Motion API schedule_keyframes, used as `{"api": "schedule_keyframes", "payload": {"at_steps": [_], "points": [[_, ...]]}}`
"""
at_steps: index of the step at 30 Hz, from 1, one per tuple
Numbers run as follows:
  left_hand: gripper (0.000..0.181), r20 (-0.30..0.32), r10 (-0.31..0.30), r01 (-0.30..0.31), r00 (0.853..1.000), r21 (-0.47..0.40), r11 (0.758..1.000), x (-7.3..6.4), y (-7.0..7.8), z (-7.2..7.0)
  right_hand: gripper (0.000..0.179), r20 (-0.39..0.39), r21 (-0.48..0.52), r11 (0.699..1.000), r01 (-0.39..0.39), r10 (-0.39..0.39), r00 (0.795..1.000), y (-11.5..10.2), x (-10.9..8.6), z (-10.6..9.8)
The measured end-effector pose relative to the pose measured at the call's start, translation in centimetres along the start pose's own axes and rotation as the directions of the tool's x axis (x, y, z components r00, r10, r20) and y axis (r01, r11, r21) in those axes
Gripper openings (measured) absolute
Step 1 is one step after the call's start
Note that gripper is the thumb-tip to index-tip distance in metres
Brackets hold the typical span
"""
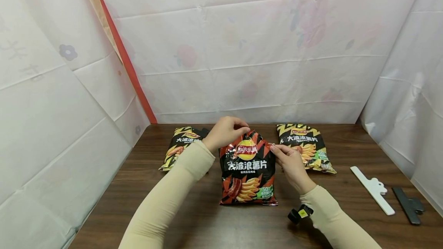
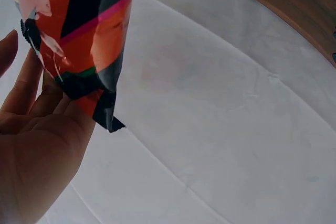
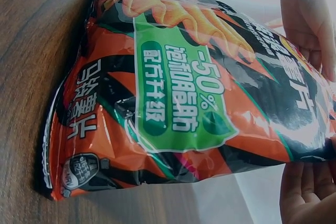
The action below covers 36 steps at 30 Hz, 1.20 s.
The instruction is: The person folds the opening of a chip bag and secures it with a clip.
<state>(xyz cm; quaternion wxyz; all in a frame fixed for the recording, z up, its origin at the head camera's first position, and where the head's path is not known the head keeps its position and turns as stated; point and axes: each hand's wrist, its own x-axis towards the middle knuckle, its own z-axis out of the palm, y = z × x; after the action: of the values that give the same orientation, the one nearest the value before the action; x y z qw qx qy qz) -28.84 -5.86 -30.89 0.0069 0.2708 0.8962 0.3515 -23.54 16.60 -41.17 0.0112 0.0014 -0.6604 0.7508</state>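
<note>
A black and red bag of potato chips (image 1: 247, 172) stands upright on the table, its printed front facing me. My left hand (image 1: 225, 133) is at the bag's top edge, thumb on one side. From the left wrist view, the fingers of the left hand (image 2: 44, 129) lie against the folded upper end of the chip bag (image 2: 94, 30). At the upper right corner, my right hand (image 1: 290, 162) pinches the bag between thumb and fingers. The bag's lower end (image 3: 68, 129) meets the wood in the right wrist view.
Behind on the left lies a yellow and black chip bag (image 1: 176, 147), partly covered by my left arm. Another yellow and black bag (image 1: 308, 149) lies back right. A white clip (image 1: 372, 189) and a black clip (image 1: 408, 205) sit at the right on the brown table (image 1: 138, 187).
</note>
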Motion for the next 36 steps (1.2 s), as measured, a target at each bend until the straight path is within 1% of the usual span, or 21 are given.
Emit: {"api": "schedule_keyframes", "payload": {"at_steps": [5,9,15,21,27,36], "points": [[0.021,0.039,0.004,-0.004,0.999,0.012,1.000,0.22,0.09,0.01,0.010,0.002,0.005,1.000,0.005,-0.005,1.000,0.05,0.00,0.02],[0.020,0.064,-0.005,0.004,0.998,0.026,1.000,0.27,0.29,-0.07,0.010,0.006,0.005,1.000,0.006,-0.006,1.000,0.02,-0.03,0.03],[0.020,0.091,-0.016,0.014,0.996,0.031,0.999,0.34,0.25,-0.01,0.011,0.011,0.002,1.000,0.006,-0.006,1.000,-0.15,-0.18,0.08],[0.020,0.092,-0.011,0.009,0.996,0.017,1.000,0.46,0.11,0.05,0.012,0.017,0.008,1.000,0.017,-0.017,1.000,-0.30,-0.37,0.05],[0.019,0.081,-0.007,0.007,0.997,-0.001,1.000,0.48,-0.01,0.18,0.011,0.008,0.003,1.000,0.022,-0.022,1.000,-0.24,-0.43,0.01],[0.018,0.065,-0.021,0.022,0.998,-0.015,1.000,0.38,0.10,0.34,0.013,0.011,-0.013,0.999,0.048,-0.048,0.999,-0.07,-0.54,-0.25]]}}
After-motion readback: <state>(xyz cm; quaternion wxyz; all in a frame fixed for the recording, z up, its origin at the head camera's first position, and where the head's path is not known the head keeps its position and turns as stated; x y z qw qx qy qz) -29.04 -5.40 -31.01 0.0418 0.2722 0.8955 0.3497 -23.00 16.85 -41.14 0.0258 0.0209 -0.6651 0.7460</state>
